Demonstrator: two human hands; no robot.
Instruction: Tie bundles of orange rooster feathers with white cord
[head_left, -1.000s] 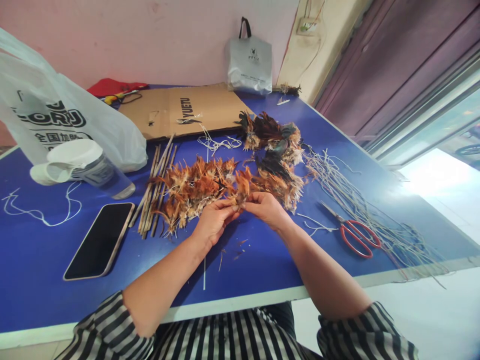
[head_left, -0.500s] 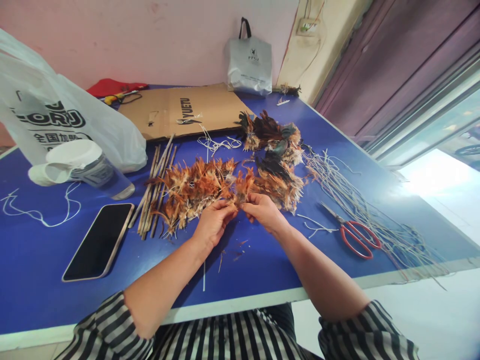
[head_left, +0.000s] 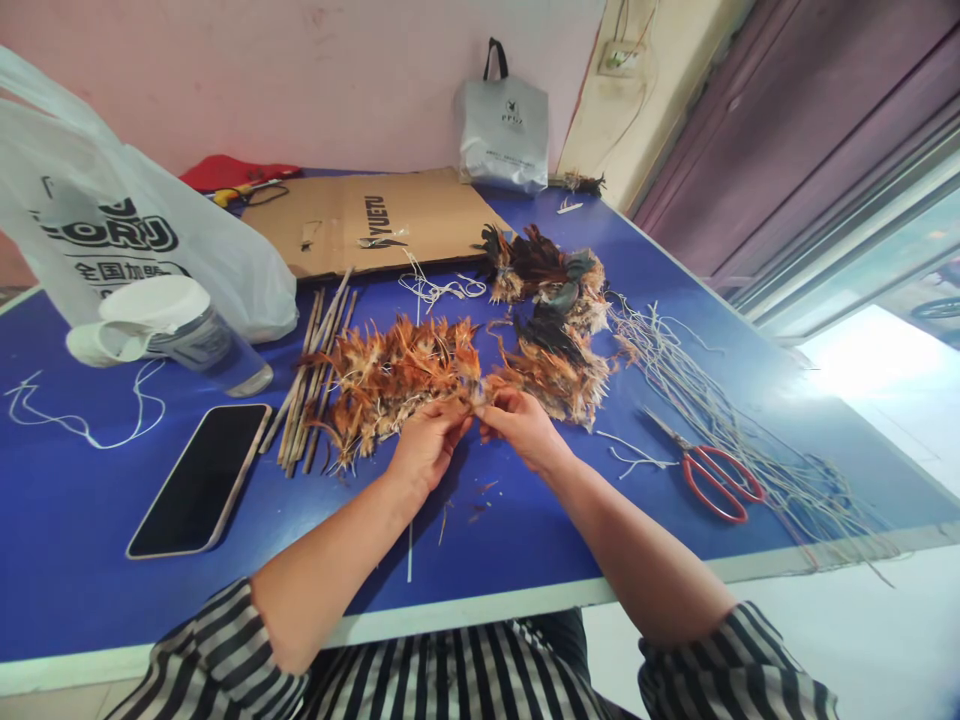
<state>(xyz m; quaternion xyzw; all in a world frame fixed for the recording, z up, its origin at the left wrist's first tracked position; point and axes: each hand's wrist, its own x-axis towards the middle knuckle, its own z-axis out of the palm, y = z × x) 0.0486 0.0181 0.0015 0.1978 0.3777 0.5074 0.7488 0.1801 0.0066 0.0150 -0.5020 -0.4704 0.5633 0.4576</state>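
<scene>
My left hand (head_left: 430, 445) is closed in a pinch, its fingertips meeting those of my right hand (head_left: 520, 425), which is pinched too. Between them is the base of a small feather bunch (head_left: 472, 393), mostly hidden by the fingers. Just beyond my left hand lie rows of orange-brown feather bunches (head_left: 397, 365) with pale ends. A second pile of brown and black feathers (head_left: 559, 370) spreads past my right hand. Further back are darker feather bunches (head_left: 536, 265). Thin sticks (head_left: 311, 380) lie left of the orange rows.
Red-handled scissors (head_left: 720, 480) and a spread of loose strings (head_left: 697, 400) lie to the right. On the left are a phone (head_left: 201, 480), a lidded plastic cup (head_left: 202, 340) and a white bag (head_left: 187, 235). Flat cardboard (head_left: 330, 220) and a silver bag (head_left: 502, 135) stand behind.
The orange feathers that stood up between my fingertips now show much less. Both hands stay in nearly the same place, and the view has shifted slightly.
</scene>
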